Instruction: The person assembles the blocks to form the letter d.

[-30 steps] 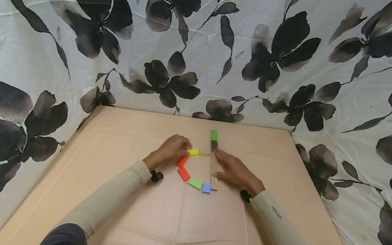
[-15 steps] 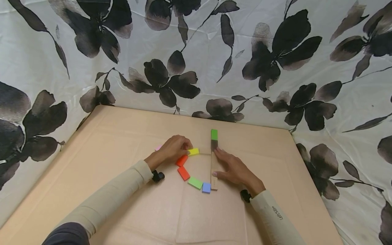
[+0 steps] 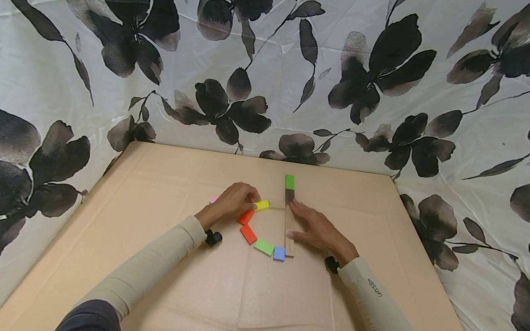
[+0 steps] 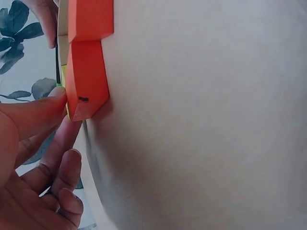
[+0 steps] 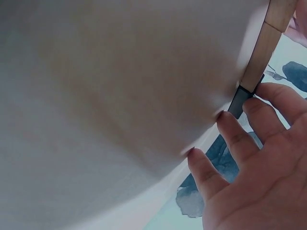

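Observation:
My left hand (image 3: pixel 233 201) pinches a yellow block (image 3: pixel 262 205) between thumb and fingers at the top of a curve of small flat blocks. From there the curve runs through a red block (image 4: pixel 88 79), a second red block (image 3: pixel 248 234), a light green block (image 3: pixel 264 247) and a blue block (image 3: pixel 279 254). The blue one sits against the foot of a straight row of wood-coloured blocks (image 3: pixel 289 248), topped by a dark block (image 3: pixel 289 196) and a bright green block (image 3: pixel 290 182). My right hand (image 3: pixel 316 225) lies along the row's right side, fingertips touching it, fingers fairly straight.
The blocks lie on a broad tan board (image 3: pixel 186 285). Behind it hangs a white cloth (image 3: pixel 290 92) with dark printed flowers. A small pink piece (image 3: pixel 213 199) peeks out beyond the left hand. Wood-coloured pieces (image 4: pixel 63 48) stand past the red blocks in the left wrist view.
The left wrist has shifted slightly to the right since a second ago, uncovering the pink piece. The right hand and the blocks look unmoved.

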Demonstrator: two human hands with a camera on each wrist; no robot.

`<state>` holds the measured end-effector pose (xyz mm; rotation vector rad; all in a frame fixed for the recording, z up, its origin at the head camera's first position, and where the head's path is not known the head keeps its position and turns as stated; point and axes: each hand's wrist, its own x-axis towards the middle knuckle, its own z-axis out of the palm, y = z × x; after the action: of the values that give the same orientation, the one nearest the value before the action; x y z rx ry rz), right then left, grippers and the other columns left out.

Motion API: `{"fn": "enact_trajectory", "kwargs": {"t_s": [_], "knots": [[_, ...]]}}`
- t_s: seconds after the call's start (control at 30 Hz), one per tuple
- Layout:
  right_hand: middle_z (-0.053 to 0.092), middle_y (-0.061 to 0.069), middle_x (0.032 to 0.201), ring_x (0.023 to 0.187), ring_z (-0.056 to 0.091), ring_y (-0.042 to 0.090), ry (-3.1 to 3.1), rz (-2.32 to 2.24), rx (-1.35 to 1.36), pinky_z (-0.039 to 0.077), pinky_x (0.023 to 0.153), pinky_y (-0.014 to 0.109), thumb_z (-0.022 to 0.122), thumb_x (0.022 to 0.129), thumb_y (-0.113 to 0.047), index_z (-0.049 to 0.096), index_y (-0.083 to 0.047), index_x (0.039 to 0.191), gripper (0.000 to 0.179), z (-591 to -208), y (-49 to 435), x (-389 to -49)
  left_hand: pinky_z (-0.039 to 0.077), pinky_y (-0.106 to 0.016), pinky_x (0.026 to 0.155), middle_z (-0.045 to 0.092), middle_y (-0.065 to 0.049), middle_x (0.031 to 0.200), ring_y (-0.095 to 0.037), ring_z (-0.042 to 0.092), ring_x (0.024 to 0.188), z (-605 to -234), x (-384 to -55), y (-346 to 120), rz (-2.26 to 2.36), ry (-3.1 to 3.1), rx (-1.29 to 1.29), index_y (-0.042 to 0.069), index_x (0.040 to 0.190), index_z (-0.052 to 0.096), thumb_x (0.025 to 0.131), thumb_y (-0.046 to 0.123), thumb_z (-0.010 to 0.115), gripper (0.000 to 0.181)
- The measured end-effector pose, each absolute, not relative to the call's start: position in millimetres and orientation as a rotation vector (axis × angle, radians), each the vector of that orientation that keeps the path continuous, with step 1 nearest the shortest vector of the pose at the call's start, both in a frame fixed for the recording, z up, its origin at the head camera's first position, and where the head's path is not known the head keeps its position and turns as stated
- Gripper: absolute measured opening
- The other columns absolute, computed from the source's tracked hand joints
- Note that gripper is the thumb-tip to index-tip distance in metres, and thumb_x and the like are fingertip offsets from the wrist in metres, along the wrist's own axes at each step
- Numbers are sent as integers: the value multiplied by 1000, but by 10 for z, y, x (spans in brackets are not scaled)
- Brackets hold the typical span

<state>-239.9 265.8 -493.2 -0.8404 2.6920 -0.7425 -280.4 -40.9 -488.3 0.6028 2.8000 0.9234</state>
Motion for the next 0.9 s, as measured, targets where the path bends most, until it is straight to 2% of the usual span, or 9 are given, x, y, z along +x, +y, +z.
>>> {"fn": "enact_trajectory", "kwargs": {"t_s": [0.47, 0.9], "knots": [[25, 12, 176, 162, 27, 38, 2696, -736, -824, 29, 127, 59, 81, 93, -41, 33, -9, 167, 94, -4938, 2660, -2405, 49, -37, 95, 71, 2, 89, -19, 59, 96, -4889, -2843, -408, 876, 2802, 630, 13, 107, 79, 93, 16, 81, 15], [25, 11, 176, 162, 28, 38, 2701, -733, -818, 29, 127, 59, 81, 93, -43, 33, -10, 167, 94, -4962, 2663, -2422, 49, -32, 86, 73, 1, 92, -19, 57, 96, -4830, -2788, -406, 885, 2834, 601, 13, 111, 79, 92, 15, 82, 19]]}}
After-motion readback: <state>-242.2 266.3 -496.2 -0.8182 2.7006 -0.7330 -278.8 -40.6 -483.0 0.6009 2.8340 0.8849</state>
